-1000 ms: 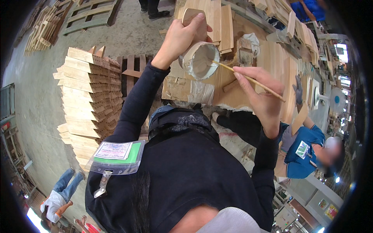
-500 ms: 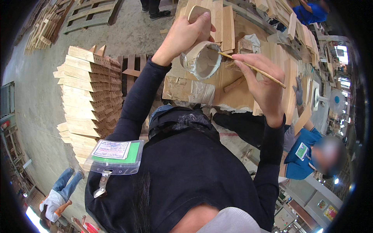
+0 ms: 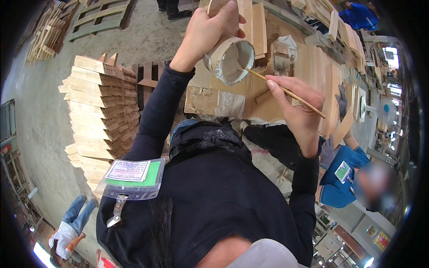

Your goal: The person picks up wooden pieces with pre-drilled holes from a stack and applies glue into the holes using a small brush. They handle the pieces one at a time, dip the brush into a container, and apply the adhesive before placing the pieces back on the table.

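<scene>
My left hand [image 3: 206, 36] is closed on a pale wooden piece with a rounded end [image 3: 216, 6], thumb along its face. Right below those fingers, a round cup with a whitish, crusted rim [image 3: 216, 59] tilts its mouth toward me. Whether the left fingers also grip the cup is hidden. Pinched in my right hand [image 3: 298, 102] is a thin wooden stick [image 3: 286, 91], its tip inside the cup near a pale residue on the inner wall. Under the cup lies a cardboard-covered work surface [image 3: 250, 100] with a taped edge.
Stacked wooden boards [image 3: 96, 107] rise at my left beside a pallet [image 3: 149, 73]. Planks [image 3: 259, 31] lie on the far side. At right, a person in a blue shirt [image 3: 342, 178] handles a board with gloved hands. A standing fan [image 3: 364, 107] is beyond.
The stick's tip has moved from the cup's right rim to inside its mouth. My left hand, the wooden piece and the cup have shifted slightly up and left.
</scene>
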`<act>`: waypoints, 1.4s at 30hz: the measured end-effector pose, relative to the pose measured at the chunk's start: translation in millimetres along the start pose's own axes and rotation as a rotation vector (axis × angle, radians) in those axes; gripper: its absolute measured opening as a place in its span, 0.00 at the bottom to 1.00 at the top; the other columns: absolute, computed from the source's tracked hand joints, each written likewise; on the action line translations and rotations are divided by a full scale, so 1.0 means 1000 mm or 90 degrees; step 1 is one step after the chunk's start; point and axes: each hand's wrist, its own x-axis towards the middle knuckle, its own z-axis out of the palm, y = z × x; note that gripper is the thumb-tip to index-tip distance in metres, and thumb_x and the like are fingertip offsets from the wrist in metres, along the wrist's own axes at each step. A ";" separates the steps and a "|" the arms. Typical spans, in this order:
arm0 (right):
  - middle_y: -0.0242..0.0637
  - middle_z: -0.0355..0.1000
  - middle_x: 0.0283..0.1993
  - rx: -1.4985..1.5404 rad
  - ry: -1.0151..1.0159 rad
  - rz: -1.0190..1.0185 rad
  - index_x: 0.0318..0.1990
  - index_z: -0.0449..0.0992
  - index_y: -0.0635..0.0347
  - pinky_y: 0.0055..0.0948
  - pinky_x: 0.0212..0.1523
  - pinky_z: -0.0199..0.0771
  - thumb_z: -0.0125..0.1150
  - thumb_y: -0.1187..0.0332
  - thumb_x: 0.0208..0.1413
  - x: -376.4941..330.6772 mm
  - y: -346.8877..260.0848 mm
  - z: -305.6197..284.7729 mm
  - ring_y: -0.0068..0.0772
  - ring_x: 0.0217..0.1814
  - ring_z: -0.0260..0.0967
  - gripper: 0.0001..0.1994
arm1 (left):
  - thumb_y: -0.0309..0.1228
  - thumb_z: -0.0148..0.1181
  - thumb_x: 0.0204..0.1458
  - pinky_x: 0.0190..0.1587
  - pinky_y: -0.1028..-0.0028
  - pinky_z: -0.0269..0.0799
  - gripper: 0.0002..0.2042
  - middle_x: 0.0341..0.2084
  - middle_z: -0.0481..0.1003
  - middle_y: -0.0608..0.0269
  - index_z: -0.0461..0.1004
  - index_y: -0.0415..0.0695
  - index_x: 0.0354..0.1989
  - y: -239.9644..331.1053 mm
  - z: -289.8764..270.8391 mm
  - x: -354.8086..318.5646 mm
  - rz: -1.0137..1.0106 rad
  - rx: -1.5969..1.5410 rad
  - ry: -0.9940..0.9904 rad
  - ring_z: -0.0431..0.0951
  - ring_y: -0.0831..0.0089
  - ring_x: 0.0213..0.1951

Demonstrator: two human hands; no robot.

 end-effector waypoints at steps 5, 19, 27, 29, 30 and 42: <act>0.41 0.79 0.31 0.076 0.023 0.071 0.36 0.82 0.64 0.23 0.34 0.74 0.66 0.74 0.53 -0.003 0.001 0.009 0.28 0.32 0.76 0.05 | 0.42 0.52 0.62 0.30 0.72 0.78 0.20 0.29 0.78 0.57 0.75 0.33 0.38 -0.003 0.003 0.005 0.017 -0.036 0.053 0.81 0.69 0.27; 0.36 0.79 0.36 0.234 0.152 0.144 0.41 0.81 0.66 0.19 0.37 0.74 0.63 0.75 0.57 0.009 0.001 0.013 0.20 0.37 0.75 0.07 | 0.37 0.48 0.64 0.26 0.72 0.79 0.17 0.27 0.78 0.56 0.73 0.32 0.37 -0.016 0.012 0.006 0.019 -0.110 0.090 0.81 0.68 0.24; 0.36 0.78 0.38 -0.009 0.028 -0.053 0.41 0.81 0.63 0.21 0.40 0.74 0.64 0.77 0.54 0.018 0.015 -0.004 0.24 0.38 0.75 0.07 | 0.38 0.48 0.64 0.27 0.71 0.80 0.17 0.29 0.79 0.56 0.73 0.33 0.39 -0.008 0.009 0.004 0.014 -0.134 0.065 0.81 0.68 0.25; 0.36 0.78 0.36 -0.035 0.020 -0.056 0.39 0.81 0.63 0.22 0.38 0.73 0.65 0.78 0.53 0.020 0.007 -0.006 0.24 0.37 0.75 0.07 | 0.40 0.49 0.63 0.30 0.70 0.80 0.18 0.32 0.78 0.56 0.72 0.33 0.41 -0.009 0.006 0.003 0.004 -0.124 0.053 0.82 0.67 0.28; 0.36 0.78 0.36 -0.048 0.015 -0.058 0.38 0.81 0.62 0.22 0.37 0.73 0.65 0.78 0.52 0.020 0.004 -0.006 0.24 0.36 0.75 0.06 | 0.41 0.50 0.63 0.32 0.70 0.80 0.18 0.33 0.78 0.56 0.72 0.34 0.42 -0.009 0.005 0.002 0.000 -0.119 0.047 0.82 0.67 0.29; 0.38 0.73 0.31 -0.101 -0.081 -0.035 0.37 0.78 0.62 0.25 0.33 0.74 0.63 0.75 0.53 0.021 -0.014 -0.013 0.29 0.32 0.75 0.04 | 0.43 0.50 0.63 0.31 0.73 0.79 0.20 0.29 0.78 0.56 0.75 0.33 0.37 -0.008 0.003 -0.005 -0.018 -0.062 0.028 0.82 0.69 0.28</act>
